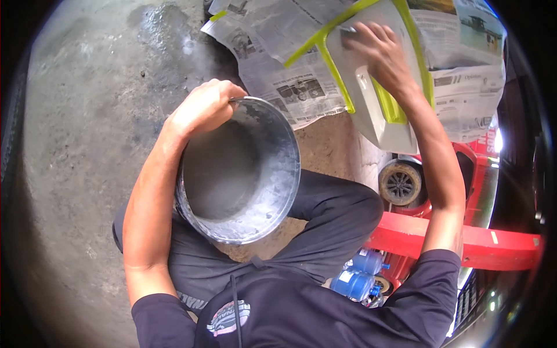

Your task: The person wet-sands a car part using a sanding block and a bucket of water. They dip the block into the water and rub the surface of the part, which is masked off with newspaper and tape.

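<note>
My left hand grips the rim of a grey-coated bucket, which is tilted over my lap with murky grey liquid in the bottom. At the upper right my right hand, slightly blurred, is bent over a pale plastic panel edged with lime-green tape. A small greyish bit shows at its fingertips, too hidden to name. The panel lies on spread sheets of newspaper, with another lime-green strip inside its cutout.
I sit cross-legged on a stained concrete floor. To my right are a red car with a visible wheel, a long red painted part beside my right arm, and several blue water jugs.
</note>
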`<action>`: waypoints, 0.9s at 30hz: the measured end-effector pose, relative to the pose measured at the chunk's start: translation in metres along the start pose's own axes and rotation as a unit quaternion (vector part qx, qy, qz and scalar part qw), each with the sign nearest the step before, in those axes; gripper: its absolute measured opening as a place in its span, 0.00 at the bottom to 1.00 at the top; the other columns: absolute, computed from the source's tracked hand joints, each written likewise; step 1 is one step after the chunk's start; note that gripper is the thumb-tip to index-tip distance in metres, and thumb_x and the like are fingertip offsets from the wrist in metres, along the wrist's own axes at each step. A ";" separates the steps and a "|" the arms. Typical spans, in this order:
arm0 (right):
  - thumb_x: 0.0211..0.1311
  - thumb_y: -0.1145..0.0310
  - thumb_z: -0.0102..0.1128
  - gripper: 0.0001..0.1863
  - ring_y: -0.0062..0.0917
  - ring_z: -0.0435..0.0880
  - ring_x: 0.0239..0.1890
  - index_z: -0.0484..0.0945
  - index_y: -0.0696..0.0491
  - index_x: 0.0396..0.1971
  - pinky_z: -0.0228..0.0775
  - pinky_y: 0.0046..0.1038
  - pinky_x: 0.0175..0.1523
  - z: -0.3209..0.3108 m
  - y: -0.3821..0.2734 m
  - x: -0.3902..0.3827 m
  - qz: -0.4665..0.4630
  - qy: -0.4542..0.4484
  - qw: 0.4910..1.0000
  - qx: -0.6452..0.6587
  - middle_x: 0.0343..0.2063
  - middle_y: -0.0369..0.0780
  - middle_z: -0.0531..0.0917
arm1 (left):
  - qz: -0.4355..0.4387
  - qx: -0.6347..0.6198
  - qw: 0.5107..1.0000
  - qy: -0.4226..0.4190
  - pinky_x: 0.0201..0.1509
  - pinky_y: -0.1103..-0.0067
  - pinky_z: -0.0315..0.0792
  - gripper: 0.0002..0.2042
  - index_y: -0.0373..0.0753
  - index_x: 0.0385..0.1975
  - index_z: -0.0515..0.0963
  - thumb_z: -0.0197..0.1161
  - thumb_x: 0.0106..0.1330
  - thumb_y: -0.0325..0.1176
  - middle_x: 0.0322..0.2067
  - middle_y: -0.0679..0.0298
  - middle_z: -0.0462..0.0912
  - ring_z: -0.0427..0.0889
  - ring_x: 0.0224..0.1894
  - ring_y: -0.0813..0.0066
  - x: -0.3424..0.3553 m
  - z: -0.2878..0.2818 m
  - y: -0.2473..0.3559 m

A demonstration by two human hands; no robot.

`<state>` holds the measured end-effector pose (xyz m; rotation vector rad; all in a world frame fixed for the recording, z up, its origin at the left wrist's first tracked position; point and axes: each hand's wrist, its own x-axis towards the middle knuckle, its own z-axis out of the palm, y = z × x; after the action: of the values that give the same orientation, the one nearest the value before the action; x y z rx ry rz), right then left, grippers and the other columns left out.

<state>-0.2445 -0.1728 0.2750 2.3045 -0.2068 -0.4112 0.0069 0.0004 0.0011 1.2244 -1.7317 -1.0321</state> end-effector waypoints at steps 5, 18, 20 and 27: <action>0.54 0.73 0.68 0.21 0.34 0.79 0.60 0.90 0.46 0.50 0.70 0.38 0.66 -0.009 -0.007 -0.038 -0.015 -0.001 1.000 -0.007 0.58 0.37 0.82 | -0.001 0.018 1.000 0.012 0.63 0.60 0.79 0.18 0.36 0.55 0.87 0.65 0.66 0.26 0.49 0.46 0.90 0.87 0.56 0.46 0.006 0.008 -0.011; 0.56 0.73 0.68 0.18 0.35 0.77 0.66 0.90 0.45 0.48 0.66 0.39 0.72 -0.012 0.010 -0.005 0.003 -0.017 0.999 -0.033 0.60 0.39 0.82 | -0.004 0.002 1.000 -0.005 0.62 0.60 0.79 0.18 0.36 0.55 0.87 0.65 0.66 0.26 0.48 0.45 0.90 0.88 0.55 0.45 0.003 0.004 0.001; 0.56 0.74 0.67 0.20 0.34 0.77 0.66 0.90 0.44 0.49 0.66 0.38 0.72 -0.013 0.011 0.001 0.002 0.002 1.000 -0.021 0.61 0.38 0.82 | -0.013 -0.004 1.000 0.002 0.63 0.60 0.79 0.17 0.37 0.55 0.88 0.65 0.66 0.26 0.48 0.45 0.90 0.88 0.55 0.45 0.000 -0.001 0.002; 0.51 0.78 0.67 0.24 0.35 0.79 0.62 0.89 0.44 0.50 0.70 0.37 0.67 -0.026 0.017 -0.018 -0.017 -0.036 0.999 -0.004 0.60 0.38 0.82 | -0.034 0.002 0.999 -0.022 0.66 0.60 0.77 0.18 0.38 0.56 0.87 0.64 0.68 0.26 0.53 0.47 0.90 0.86 0.60 0.47 0.002 -0.001 0.008</action>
<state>-0.2520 -0.1622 0.3086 2.2907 -0.2020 -0.5121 0.0050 -0.0001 0.0091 1.2791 -1.7363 -1.1036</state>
